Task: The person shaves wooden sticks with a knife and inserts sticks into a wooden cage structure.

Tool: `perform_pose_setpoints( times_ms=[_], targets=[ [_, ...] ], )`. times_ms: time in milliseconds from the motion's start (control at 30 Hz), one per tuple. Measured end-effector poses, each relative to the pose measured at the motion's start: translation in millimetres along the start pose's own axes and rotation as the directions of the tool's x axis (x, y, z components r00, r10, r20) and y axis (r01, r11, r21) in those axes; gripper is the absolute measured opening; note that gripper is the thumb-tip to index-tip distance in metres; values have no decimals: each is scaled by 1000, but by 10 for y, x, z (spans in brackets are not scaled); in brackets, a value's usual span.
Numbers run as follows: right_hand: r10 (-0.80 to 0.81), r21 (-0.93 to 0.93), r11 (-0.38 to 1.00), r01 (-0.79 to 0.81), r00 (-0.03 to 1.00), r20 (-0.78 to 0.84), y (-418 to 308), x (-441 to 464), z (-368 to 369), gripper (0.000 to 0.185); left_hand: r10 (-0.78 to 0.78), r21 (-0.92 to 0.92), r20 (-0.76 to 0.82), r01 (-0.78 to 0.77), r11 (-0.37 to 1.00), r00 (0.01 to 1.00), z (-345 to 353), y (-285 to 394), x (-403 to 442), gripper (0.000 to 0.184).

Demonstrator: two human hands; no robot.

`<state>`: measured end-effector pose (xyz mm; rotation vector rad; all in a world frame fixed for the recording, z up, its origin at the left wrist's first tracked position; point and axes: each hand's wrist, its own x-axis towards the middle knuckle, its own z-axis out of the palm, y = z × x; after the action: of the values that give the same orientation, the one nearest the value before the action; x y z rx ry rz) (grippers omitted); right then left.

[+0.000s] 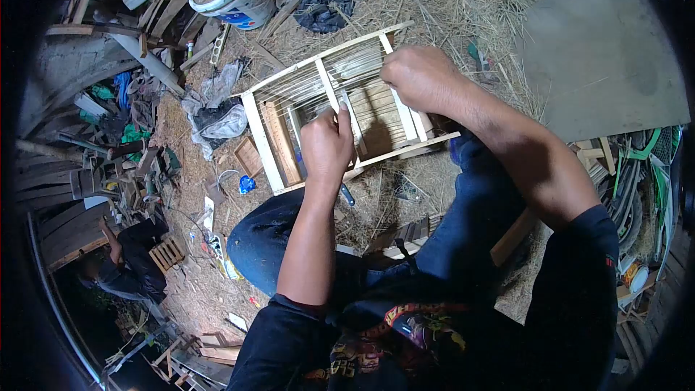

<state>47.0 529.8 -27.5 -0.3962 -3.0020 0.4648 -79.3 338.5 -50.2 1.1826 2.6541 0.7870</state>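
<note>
A wooden cage (289,69) of pale strips, with rows of thin rods along its sides, lies in front of my crossed legs. My left hand (327,143) is closed at its middle crosspiece (326,81), thumb stretched along the wood. Over the right crosspiece (403,114) my right hand (420,78) is curled into a fist; what its fingers hold is hidden. Inside the cage's left end is a brownish wooden strip (281,137). A tool's dark handle (347,195) shows below the cage's near edge, by my left wrist.
A white bucket (235,3) and black plastic (323,9) are at the back. To the right lies a flat grey sheet (601,51). Straw and shavings cover the ground. Scrap wood (87,181) is piled at the left, where another person (134,261) sits.
</note>
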Motion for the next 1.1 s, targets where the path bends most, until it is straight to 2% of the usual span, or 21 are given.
perform_pose_setpoints(
  times_ms=[233, 533, 600, 933, 1100],
  targets=[
    [-14, 28, 999, 16, 999, -50, 24, -10, 29, 15, -10, -16, 0, 10, 1000, 1000, 2, 17, 5, 41],
    [30, -10, 1000, -30, 999, 26, 30, 21, 54, 13, -27, 21, 26, 27, 999, 999, -37, 63, 6, 40],
    [-15, 11, 1000, 15, 1000, -10, 34, 19, 53, 15, -28, 24, 22, 28, 999, 999, -42, 80, 7, 40],
    [-33, 37, 999, 35, 998, -54, 44, 10, 34, 15, -17, 33, 10, 16, 999, 1000, -31, 68, 5, 40],
    [-52, -32, 998, 51, 997, -52, 53, 29, 11, 15, -6, 57, 7, 5, 998, 1000, -21, 62, 5, 40]
  ],
)
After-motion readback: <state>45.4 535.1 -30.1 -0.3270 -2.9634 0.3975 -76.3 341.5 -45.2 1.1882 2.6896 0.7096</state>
